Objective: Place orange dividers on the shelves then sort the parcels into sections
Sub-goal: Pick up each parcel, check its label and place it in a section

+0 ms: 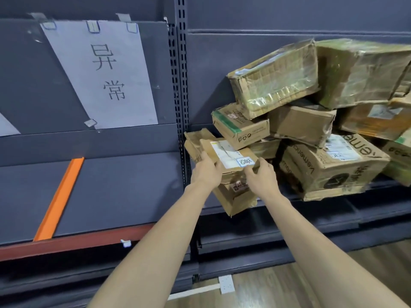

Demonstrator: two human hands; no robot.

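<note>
Both hands hold one small flat brown cardboard parcel with a white shipping label [229, 157] at the left end of the pile: the left hand [205, 171] has its fingers curled around the near left edge of it, and the right hand [260, 174] grips the near right corner, thumb on top near the label. Whether the parcel is already lifted free I cannot tell; it lies over another crumpled brown cardboard box [235, 194] that hangs partly over the front edge of the dark grey right shelf [333, 210]. As for the progress, I judge the task is in its second part. One long orange plastic divider strip [59, 198] already lies on the dark grey left shelf with the red front edge [89, 241], running from front to back, and the sections beside it have no parcels in view. A white paper sign with two black characters [100, 72] is taped above that shelf. Nearly all sorting remains: the heap of taped brown cardboard boxes [311, 112] is piled on the right shelf, several tilted against each other.
</note>
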